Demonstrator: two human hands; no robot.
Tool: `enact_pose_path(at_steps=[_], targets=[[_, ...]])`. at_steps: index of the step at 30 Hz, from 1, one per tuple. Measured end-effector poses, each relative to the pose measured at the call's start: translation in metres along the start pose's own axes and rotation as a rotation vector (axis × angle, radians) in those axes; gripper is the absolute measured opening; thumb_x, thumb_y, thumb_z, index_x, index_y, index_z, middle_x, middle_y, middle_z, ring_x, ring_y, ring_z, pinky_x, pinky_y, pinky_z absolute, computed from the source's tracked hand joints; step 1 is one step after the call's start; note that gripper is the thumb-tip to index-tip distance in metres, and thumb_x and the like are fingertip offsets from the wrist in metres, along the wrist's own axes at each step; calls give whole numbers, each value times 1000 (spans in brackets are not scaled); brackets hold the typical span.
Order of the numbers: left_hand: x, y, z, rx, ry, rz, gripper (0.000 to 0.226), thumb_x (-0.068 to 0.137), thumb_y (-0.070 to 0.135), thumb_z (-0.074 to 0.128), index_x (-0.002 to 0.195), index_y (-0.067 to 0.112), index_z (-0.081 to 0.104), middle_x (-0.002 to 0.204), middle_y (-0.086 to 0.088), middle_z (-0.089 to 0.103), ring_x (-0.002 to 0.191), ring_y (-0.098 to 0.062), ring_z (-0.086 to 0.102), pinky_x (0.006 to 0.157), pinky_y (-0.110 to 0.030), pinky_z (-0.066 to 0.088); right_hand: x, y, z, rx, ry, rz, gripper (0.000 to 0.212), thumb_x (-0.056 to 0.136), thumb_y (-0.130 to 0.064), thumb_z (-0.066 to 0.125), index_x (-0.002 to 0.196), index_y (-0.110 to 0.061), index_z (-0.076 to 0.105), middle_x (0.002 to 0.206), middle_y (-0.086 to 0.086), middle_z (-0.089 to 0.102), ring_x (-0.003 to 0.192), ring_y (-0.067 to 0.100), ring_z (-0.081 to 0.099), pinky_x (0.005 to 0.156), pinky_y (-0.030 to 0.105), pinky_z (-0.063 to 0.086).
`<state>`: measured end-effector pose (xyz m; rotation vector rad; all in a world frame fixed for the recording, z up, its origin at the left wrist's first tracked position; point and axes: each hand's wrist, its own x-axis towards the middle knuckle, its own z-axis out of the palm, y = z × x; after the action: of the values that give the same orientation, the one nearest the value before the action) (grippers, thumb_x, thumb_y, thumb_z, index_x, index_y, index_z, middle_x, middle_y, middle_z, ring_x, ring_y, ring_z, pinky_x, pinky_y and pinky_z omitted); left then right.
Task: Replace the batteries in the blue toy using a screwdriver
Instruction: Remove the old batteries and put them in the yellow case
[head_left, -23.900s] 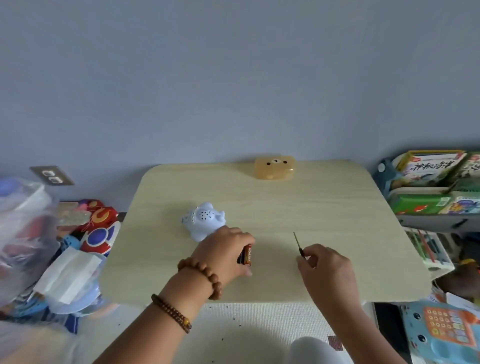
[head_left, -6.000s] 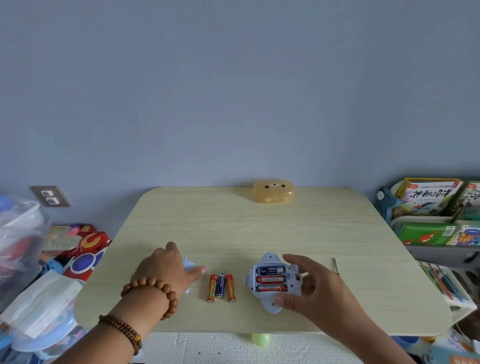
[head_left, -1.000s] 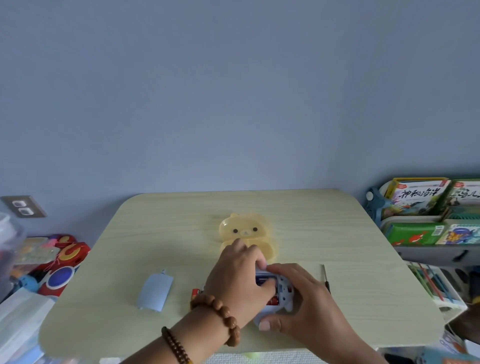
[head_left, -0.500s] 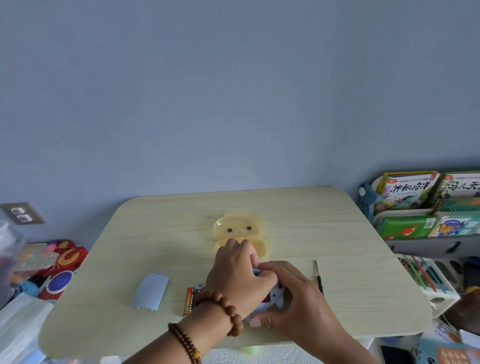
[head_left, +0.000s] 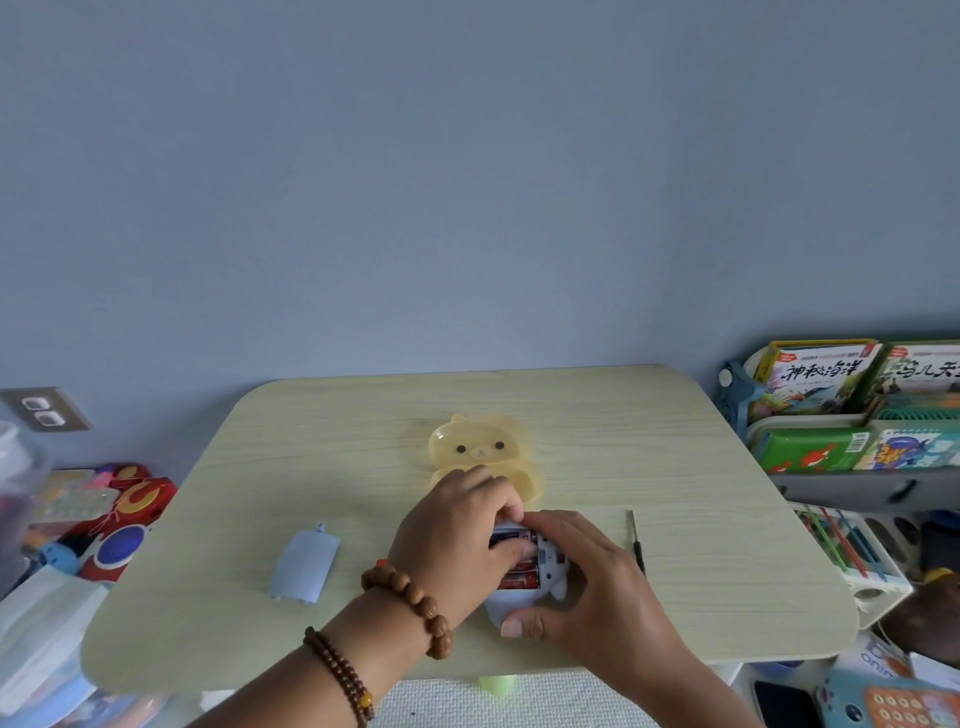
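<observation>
The blue toy (head_left: 553, 582) lies upside down near the table's front edge with its battery compartment open. Red batteries (head_left: 517, 578) show inside it. My left hand (head_left: 452, 540) reaches over the compartment, fingers curled at its far side and thumb on the top battery (head_left: 503, 540). My right hand (head_left: 587, 582) grips the toy from the right, thumb under its near end. The light blue battery cover (head_left: 304, 566) lies to the left. The thin screwdriver (head_left: 636, 540) lies just right of my right hand. A red tip of a loose battery (head_left: 382, 562) peeks out behind my left wrist.
An open yellow bear-shaped case (head_left: 483, 457) lies on the table (head_left: 727, 519) just behind my hands. A shelf of books (head_left: 831, 405) stands at the right. Toys and bags (head_left: 104, 519) are piled on the floor at the left.
Both hands stay on the toy. My left thumb has shifted onto the top battery in the compartment. The loose batteries by my left wrist are now almost hidden.
</observation>
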<state>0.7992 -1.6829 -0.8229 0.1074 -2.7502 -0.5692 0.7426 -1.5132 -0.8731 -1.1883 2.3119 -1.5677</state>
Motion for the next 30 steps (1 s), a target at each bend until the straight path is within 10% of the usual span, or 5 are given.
enact_pose_path(at_steps=[11,17,24,30], targets=[[0,-2,5,337,83,335,16,77,27,61,63,19,62,63,5,54,61,-12,51,42,-27,47,1,-2,2,-14,15,22,80,57,-41,97,129,-27,65,119,-16,67,109,8,67,87,20,54],[3,-7,-2,-88,147,-30,19,73,43,58,79,26,63,70,13,67,62,-1,62,52,-22,54,-1,4,2,-3,20,36,89,56,-48,95,135,-24,62,126,-17,65,115,5,66,89,21,56],[18,-23,-16,-563,247,-365,10,92,16,62,91,26,62,78,5,75,60,-5,72,55,-26,59,-1,6,4,-37,14,29,89,55,-57,91,134,-29,62,129,-21,63,116,-1,63,89,9,50],[21,-54,-21,-542,100,-355,54,75,8,80,121,29,61,108,10,68,86,-3,71,80,-21,59,0,7,3,-37,13,35,89,55,-56,91,135,-31,62,130,-23,62,118,-2,62,90,8,49]])
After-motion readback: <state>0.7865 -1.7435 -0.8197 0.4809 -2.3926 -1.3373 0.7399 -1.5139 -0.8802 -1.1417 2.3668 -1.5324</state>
